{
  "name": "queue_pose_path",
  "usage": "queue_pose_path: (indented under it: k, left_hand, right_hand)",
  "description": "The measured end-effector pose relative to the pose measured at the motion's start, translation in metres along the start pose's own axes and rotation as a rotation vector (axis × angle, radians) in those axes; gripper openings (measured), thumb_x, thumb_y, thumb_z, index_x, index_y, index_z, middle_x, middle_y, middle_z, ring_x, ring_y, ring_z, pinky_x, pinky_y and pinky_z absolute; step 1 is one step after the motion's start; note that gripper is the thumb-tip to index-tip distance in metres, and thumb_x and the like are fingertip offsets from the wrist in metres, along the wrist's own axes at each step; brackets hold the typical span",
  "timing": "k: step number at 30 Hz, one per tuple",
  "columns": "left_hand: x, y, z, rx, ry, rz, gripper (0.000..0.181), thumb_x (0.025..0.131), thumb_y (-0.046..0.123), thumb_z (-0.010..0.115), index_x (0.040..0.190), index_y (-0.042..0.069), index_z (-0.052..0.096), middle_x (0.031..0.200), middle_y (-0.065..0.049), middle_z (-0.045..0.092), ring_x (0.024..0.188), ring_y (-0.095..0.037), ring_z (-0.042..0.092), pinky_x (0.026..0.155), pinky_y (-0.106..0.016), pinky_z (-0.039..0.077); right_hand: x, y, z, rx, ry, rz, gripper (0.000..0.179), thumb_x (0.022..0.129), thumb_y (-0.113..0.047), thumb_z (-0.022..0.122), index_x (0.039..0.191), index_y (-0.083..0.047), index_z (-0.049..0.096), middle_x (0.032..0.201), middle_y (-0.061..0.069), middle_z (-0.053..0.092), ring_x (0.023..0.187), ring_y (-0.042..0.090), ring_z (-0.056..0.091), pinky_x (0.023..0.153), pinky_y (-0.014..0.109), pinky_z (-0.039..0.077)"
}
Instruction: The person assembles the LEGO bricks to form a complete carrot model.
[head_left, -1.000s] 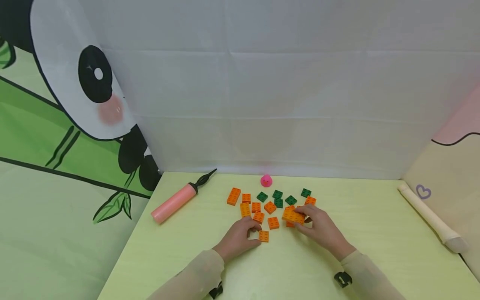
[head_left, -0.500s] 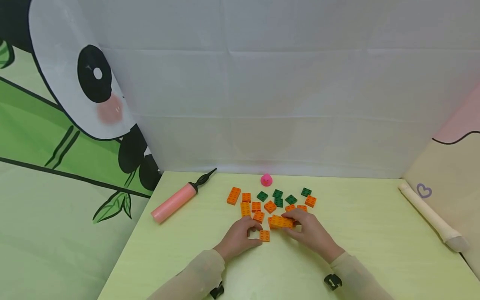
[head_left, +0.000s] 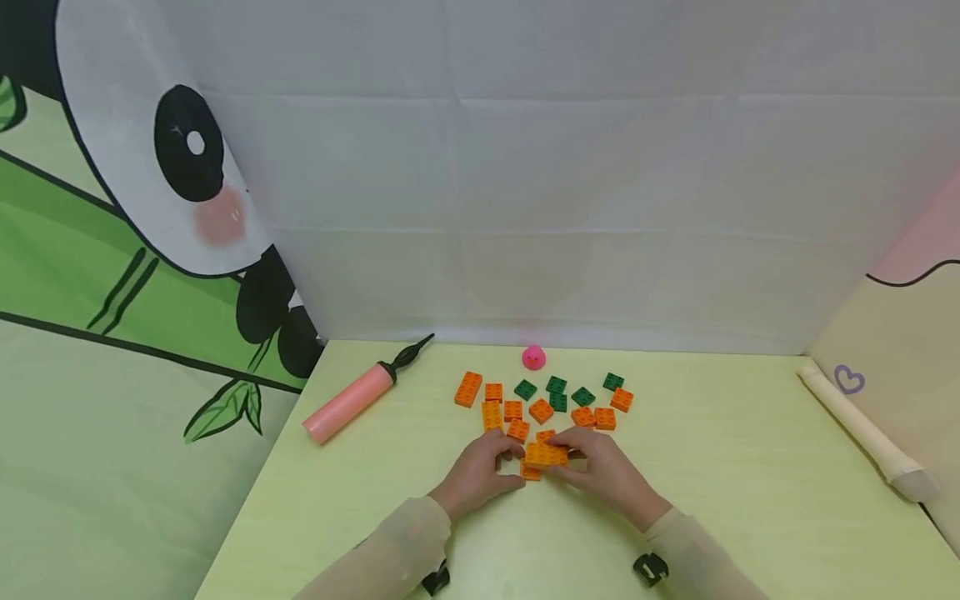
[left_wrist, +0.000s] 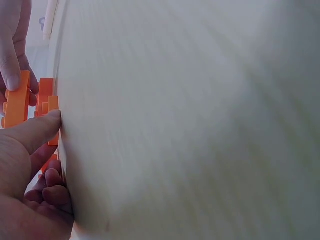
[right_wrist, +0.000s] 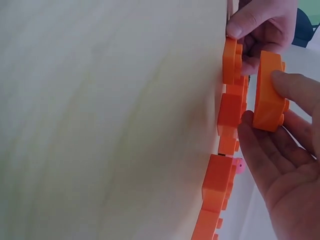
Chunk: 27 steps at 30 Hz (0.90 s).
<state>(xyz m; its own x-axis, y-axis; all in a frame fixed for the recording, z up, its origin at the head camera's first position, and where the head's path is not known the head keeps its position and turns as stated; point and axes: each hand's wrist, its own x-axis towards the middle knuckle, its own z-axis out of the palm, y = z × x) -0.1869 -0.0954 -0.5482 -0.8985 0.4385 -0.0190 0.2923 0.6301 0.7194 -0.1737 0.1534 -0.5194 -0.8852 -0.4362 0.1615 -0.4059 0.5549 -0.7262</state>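
My right hand [head_left: 603,473] pinches a long orange toy brick [head_left: 545,455] between thumb and fingers, its studs facing up. That long brick is held off the table, over part of a small orange toy brick [head_left: 529,474]. At the small brick's left side, my left hand [head_left: 476,475] grips it between thumb and forefinger against the table. In the left wrist view the left thumb lies on the small brick [left_wrist: 53,104]. The right wrist view shows a gap between the long brick [right_wrist: 269,95] and the small one [right_wrist: 229,61].
Several orange bricks [head_left: 541,411] and green bricks [head_left: 557,385] lie loose beyond the hands. A pink ball-like toy [head_left: 533,357] sits near the back edge. At left is a pink hand pump [head_left: 351,403]; a cream-coloured roll [head_left: 858,433] lies along the right side.
My right hand has carried the long orange brick leftward to the small brick at my left hand, uncovering orange bricks on the right. My left hand has hardly moved.
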Motion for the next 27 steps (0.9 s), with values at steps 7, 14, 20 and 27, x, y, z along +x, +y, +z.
queue_pose_path:
  k: [7, 14, 20, 27]
  left_hand:
    - [0.001, -0.001, 0.000, 0.016, -0.006, -0.025, 0.032, 0.087, 0.025, 0.088, 0.114, 0.018, 0.073, 0.097, 0.008, 0.056, 0.084, -0.012, 0.051, 0.075, -0.025, 0.047]
    - [0.002, -0.001, 0.000, 0.009, -0.006, -0.015, 0.039, 0.086, 0.024, 0.089, 0.119, 0.013, 0.072, 0.096, 0.007, 0.055, 0.082, -0.012, 0.051, 0.074, -0.026, 0.047]
    - [0.002, -0.002, 0.000, 0.019, -0.008, -0.025, 0.038, 0.086, 0.026, 0.089, 0.118, 0.016, 0.072, 0.096, 0.009, 0.054, 0.083, -0.012, 0.051, 0.074, -0.026, 0.046]
    - [0.002, 0.001, -0.001, 0.022, -0.006, -0.021, 0.037, 0.085, 0.024, 0.089, 0.117, 0.015, 0.072, 0.095, 0.007, 0.054, 0.084, -0.012, 0.050, 0.074, -0.026, 0.045]
  right_hand:
    - [0.003, -0.001, 0.007, -0.020, -0.023, 0.014, 0.035, 0.090, -0.021, 0.085, 0.122, -0.012, 0.075, 0.115, -0.006, 0.072, 0.098, 0.012, 0.067, 0.090, 0.034, 0.058]
    - [0.006, -0.002, 0.012, -0.069, -0.043, -0.004, 0.035, 0.089, -0.020, 0.086, 0.121, -0.010, 0.076, 0.112, -0.005, 0.072, 0.097, 0.011, 0.066, 0.089, 0.033, 0.058]
    - [0.009, -0.004, 0.015, -0.068, -0.050, 0.016, 0.036, 0.089, -0.020, 0.085, 0.122, -0.009, 0.076, 0.114, -0.002, 0.073, 0.100, 0.014, 0.067, 0.091, 0.036, 0.058]
    - [0.011, -0.005, 0.017, -0.070, -0.068, 0.042, 0.034, 0.089, -0.019, 0.085, 0.121, -0.010, 0.076, 0.115, 0.000, 0.074, 0.101, 0.015, 0.068, 0.092, 0.038, 0.057]
